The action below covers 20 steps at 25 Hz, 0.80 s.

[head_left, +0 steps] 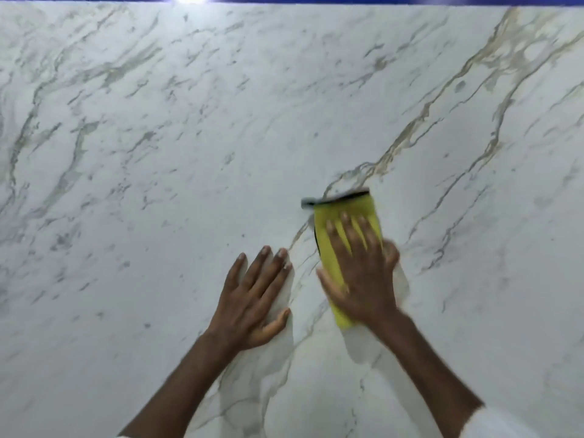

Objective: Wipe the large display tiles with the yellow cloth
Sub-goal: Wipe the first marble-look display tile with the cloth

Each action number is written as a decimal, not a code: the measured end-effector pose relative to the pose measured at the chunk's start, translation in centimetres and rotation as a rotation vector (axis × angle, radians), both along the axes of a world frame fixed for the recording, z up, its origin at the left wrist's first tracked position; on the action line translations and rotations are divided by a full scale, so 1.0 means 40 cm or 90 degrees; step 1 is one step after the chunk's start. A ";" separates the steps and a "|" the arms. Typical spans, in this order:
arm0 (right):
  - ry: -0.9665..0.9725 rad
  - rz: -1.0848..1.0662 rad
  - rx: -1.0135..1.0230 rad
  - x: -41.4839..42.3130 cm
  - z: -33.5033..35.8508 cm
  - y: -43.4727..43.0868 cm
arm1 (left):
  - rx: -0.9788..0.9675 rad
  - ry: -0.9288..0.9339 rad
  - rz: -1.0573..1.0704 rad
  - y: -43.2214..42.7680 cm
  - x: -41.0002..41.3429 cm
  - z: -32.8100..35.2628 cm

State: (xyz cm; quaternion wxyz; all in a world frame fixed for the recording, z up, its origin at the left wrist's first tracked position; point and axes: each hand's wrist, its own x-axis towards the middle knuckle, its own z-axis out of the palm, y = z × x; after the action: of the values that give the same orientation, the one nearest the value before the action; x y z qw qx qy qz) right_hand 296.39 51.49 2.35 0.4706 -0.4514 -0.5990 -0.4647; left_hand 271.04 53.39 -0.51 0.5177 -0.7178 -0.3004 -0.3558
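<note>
Both hands lie flat. Your left hand [256,295], fingers spread, rests on the large white grey-veined marble display tile [189,153] just left of the folded yellow cloth [354,205]. Your right hand [363,273] has its grip splayed, pressing that cloth flat. Beyond the cloth, most of the tile probably awaits wiping.

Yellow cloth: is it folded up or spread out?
Folded. The yellow cloth is a narrow pad under the flat right hand, with a grey layer peeking out at its top edge.

Glossy marble-look tile [189,153]; soft, matt yellow cloth [331,254].
</note>
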 end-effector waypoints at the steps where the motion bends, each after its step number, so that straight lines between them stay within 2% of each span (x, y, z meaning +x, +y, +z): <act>1: -0.009 -0.002 -0.023 0.000 -0.144 -0.004 | -0.001 0.000 0.003 0.003 -0.005 -0.006; 3: -0.047 -0.024 -0.071 0.009 -0.396 -0.031 | -0.004 -0.004 -0.011 0.003 -0.004 -0.006; 5: -0.077 -0.027 -0.093 0.027 -0.514 -0.049 | 0.002 -0.013 -0.016 0.008 0.007 -0.011; 8: -0.080 -0.003 -0.073 0.029 -0.423 -0.039 | 0.007 -0.027 -0.017 0.018 0.006 -0.025; 12: -0.023 0.012 -0.034 -0.012 -0.095 -0.016 | 0.007 -0.030 -0.003 0.013 0.006 -0.021; 14: 0.008 0.008 -0.009 -0.010 -0.013 -0.011 | -0.007 -0.053 -0.009 0.012 0.011 -0.040; 17: 0.029 -0.017 0.023 0.003 -0.102 -0.008 | -0.055 -0.084 -0.005 0.001 0.030 -0.168; 20: 0.065 -0.017 -0.028 -0.009 -0.388 -0.009 | -0.071 -0.074 0.002 -0.006 0.036 -0.303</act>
State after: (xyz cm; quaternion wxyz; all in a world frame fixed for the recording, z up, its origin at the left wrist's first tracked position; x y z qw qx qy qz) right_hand 296.02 51.13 -13.19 0.4841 -0.4926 -0.5784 -0.4341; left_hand 272.46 53.14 -12.62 0.4588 -0.7235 -0.3502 -0.3786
